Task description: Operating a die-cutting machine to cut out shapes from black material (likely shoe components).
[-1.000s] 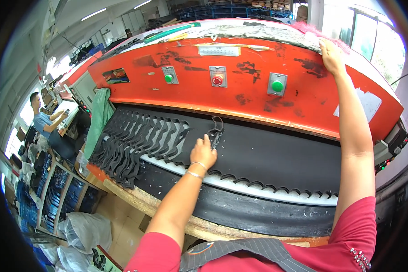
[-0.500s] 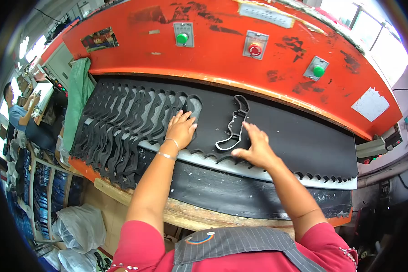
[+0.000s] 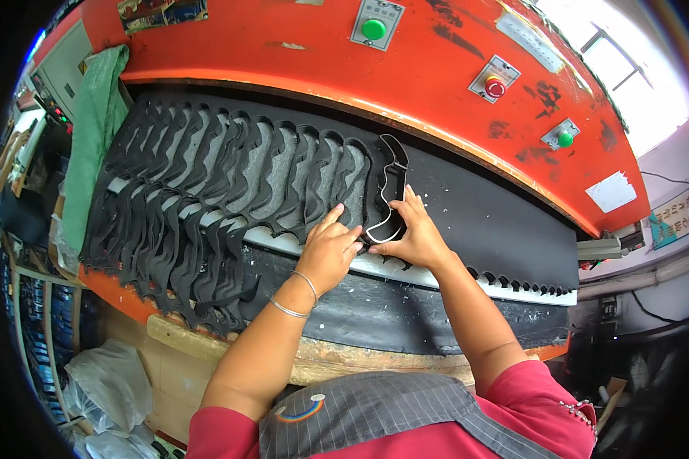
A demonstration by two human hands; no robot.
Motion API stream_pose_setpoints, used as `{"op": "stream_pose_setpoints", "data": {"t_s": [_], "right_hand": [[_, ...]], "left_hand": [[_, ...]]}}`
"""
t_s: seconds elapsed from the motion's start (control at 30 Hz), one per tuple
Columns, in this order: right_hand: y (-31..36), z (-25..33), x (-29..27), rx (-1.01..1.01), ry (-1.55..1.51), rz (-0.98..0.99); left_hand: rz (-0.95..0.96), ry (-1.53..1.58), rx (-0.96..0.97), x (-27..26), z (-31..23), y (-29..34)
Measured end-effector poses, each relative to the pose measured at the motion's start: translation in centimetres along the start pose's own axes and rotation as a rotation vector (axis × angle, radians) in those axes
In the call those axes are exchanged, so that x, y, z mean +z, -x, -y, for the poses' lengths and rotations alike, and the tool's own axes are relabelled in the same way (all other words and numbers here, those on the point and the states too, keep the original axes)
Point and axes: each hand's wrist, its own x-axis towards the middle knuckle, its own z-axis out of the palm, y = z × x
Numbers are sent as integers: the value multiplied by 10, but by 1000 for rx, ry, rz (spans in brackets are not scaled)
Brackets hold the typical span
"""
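Observation:
A wavy metal cutting die point(image 3: 391, 191), open in the middle, stands on the black sheet point(image 3: 482, 222), close beside the last cut-out gap. My right hand point(image 3: 417, 236) is closed round its near, curved end, thumb at the bottom and fingers along the right side. My left hand point(image 3: 331, 251) rests at the sheet's near edge, just left of the die, with fingers apart. Its fingertips are close to the die's lower end; whether they touch it cannot be made out. Wavy black offcut strips point(image 3: 260, 172) lie left of the die, grey surface showing between them.
Behind the sheet rises a red machine beam point(image 3: 283, 57) with a green button point(image 3: 373, 30), a red button point(image 3: 495, 87) and another green button point(image 3: 565, 139). A white board edge point(image 3: 505, 289) borders the sheet's near side. Green cloth point(image 3: 92, 153) hangs at left.
The die has moved left, up to the cut-out row, with my right hand now gripping it. My left hand has come off the strips toward the die's near end. The view has shifted.

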Motion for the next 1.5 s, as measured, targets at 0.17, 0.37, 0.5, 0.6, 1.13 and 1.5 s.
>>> {"op": "stream_pose_setpoints", "data": {"t_s": [0.17, 0.37, 0.5, 0.6, 1.13, 1.5], "right_hand": [[-5, -1, 8, -37, 26, -23], [-7, -8, 14, -97, 18, -64], [-10, -9, 12, -120, 75, -56], [-9, -13, 13, -122, 100, -55], [-15, -7, 9, -131, 119, -133], [1, 2, 3, -93, 156, -100]], "left_hand": [[-83, 31, -2, 7, 9, -1], [-153, 12, -4, 12, 11, -3], [-186, 0, 0, 13, 8, -5], [-200, 9, 6, 17, 9, -7], [-214, 3, 7, 14, 9, -15], [-148, -66, 18, 11, -1, -11]]}}
